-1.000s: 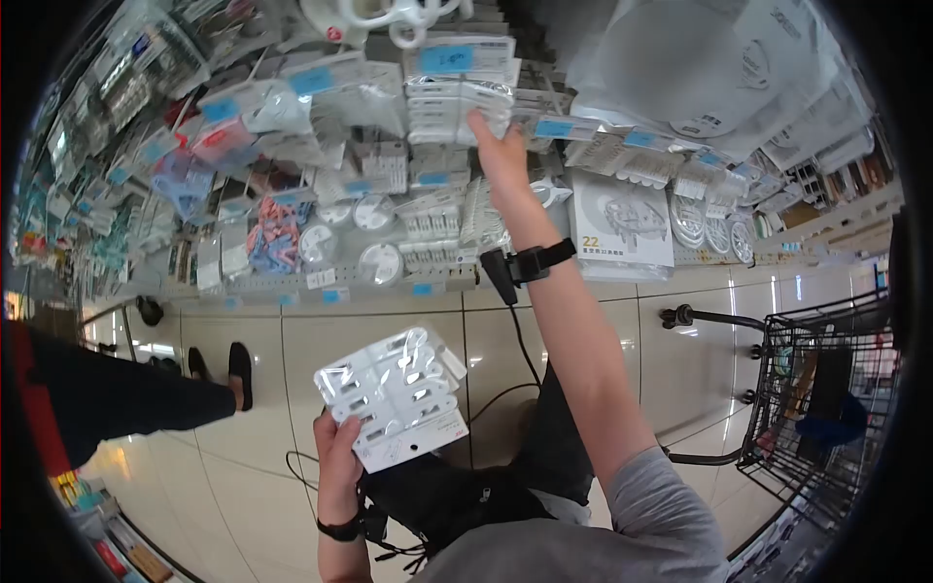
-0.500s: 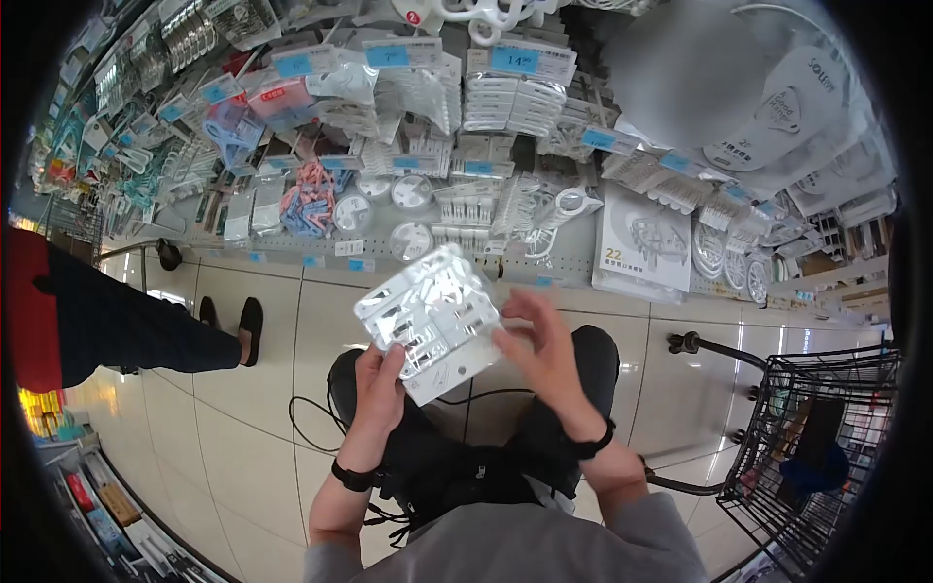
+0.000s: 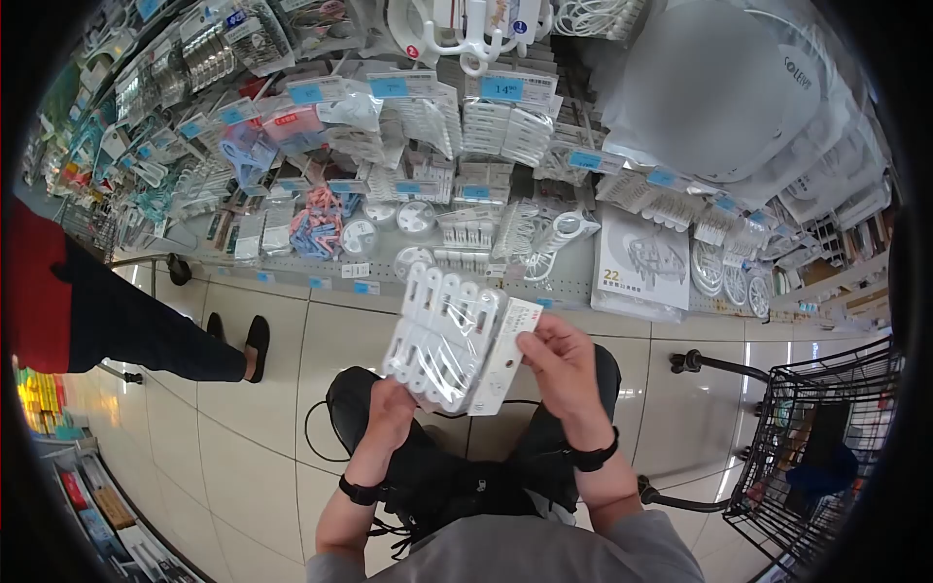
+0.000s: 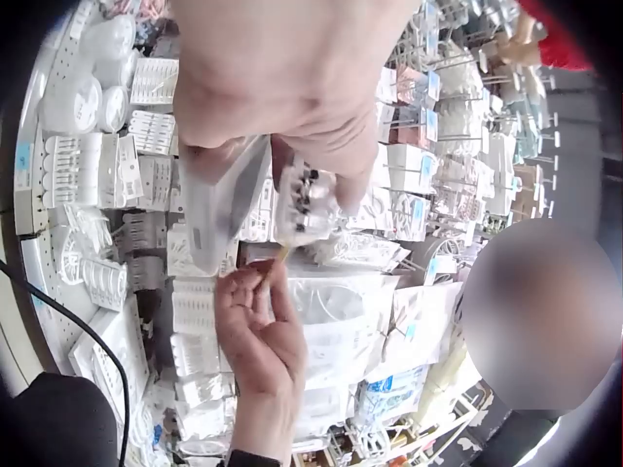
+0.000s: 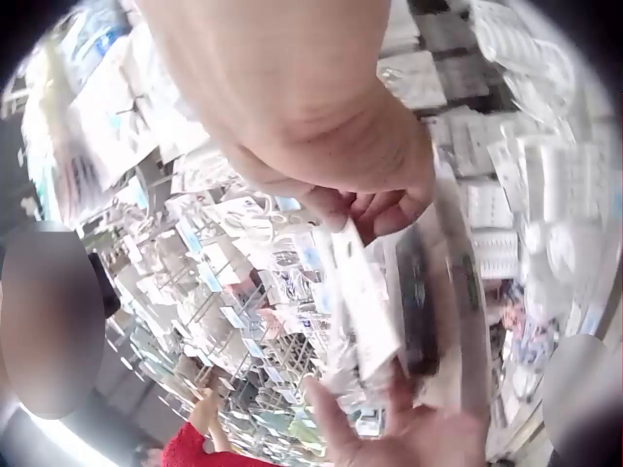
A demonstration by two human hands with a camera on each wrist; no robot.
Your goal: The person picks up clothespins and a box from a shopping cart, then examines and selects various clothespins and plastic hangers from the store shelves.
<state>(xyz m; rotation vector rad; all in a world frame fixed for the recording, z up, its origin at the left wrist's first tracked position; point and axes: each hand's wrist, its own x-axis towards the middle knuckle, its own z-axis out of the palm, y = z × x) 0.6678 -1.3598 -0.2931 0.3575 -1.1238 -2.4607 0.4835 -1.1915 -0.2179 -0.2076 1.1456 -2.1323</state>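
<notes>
A clear-wrapped pack of white plastic clips [image 3: 442,335] is held over the person's lap, tilted, its white header card [image 3: 505,358] toward the right. The left hand [image 3: 392,413] grips the pack's lower left side, partly hidden behind it. At the card's right edge, the right hand [image 3: 566,369] pinches with thumb and fingers. In the left wrist view, the left hand [image 4: 282,78] reaches over the pack [image 4: 216,219], seen edge-on. The right wrist view has the right hand [image 5: 311,126] on the blurred white card [image 5: 365,302], with the left hand [image 5: 399,438] beneath.
Store racks of hanging packs [image 3: 505,131] run ahead, with pink and blue pegs [image 3: 316,225] and a boxed item [image 3: 641,257] low down. A wire cart [image 3: 816,437] stands at right. At left is another person's leg [image 3: 155,321]. A black cable [image 3: 316,428] loops by the knee.
The right hand has come back from the hanging packs on the rack and now pinches the header card. The pack, still in the left hand, has turned so its card points right.
</notes>
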